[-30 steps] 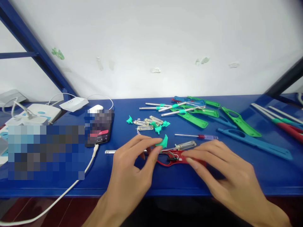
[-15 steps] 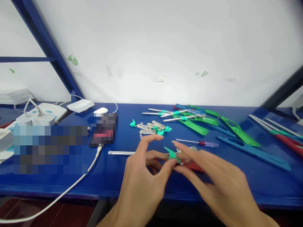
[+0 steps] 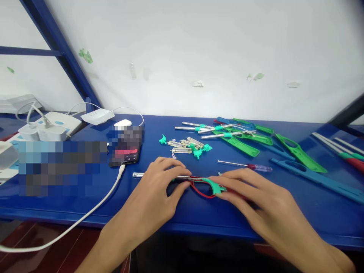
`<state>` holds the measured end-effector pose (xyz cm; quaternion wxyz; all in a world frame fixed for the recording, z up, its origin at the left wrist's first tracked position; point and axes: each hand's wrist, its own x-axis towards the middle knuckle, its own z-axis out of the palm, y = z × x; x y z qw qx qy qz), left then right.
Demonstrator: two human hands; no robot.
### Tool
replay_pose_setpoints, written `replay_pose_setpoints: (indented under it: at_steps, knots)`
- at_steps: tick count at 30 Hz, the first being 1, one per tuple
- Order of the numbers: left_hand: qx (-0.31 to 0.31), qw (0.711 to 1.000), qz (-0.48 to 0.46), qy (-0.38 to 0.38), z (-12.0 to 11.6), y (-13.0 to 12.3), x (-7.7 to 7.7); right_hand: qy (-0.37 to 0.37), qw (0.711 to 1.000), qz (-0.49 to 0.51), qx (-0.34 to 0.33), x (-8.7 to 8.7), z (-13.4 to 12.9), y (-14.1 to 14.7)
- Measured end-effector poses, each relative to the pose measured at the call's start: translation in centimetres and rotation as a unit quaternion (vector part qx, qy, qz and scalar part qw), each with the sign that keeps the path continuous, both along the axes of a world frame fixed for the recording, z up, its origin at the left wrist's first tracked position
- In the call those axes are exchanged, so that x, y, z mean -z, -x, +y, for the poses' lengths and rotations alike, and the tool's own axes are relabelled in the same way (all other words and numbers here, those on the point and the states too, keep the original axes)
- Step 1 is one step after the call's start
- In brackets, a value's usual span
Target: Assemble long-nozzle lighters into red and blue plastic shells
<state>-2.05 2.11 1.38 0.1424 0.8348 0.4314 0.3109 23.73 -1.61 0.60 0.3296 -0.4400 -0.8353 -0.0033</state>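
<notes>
Red handle shell (image 3: 203, 195): sat toward the table's (image 3: 182, 218) near edge, partly under the right hand (image 3: 253, 193).
Metal tube (image 3: 138, 175): seemed lined up with the shell; left hand (image 3: 160, 182) pinched around it.
Green trigger (image 3: 215, 186): right hand clamped on it against the shell; seating unclear.
Closing: looked undone, the shell apparently uncovered.
Loose triggers (image 3: 198, 153): lay beyond the shell, unfitted.
</notes>
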Motion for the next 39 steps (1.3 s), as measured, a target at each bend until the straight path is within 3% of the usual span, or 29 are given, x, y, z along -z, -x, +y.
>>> replay_pose_setpoints:
  at_steps: [8, 33, 39]
  knots:
    - [-0.001, 1.0, -0.014, 0.018, 0.1, -0.9, 0.5, 0.014, 0.998, -0.059, 0.0, 0.9, -0.4, 0.0]
    - [0.005, 0.998, -0.057, -0.021, 0.9, -0.7, 0.8, 0.083, 0.996, -0.032, 0.027, 0.3, 0.1, 0.4]
    - [0.031, 0.998, -0.028, -0.039, 1.0, -0.3, 1.3, 0.09, 0.995, -0.035, 0.035, 0.5, 0.2, 0.3]
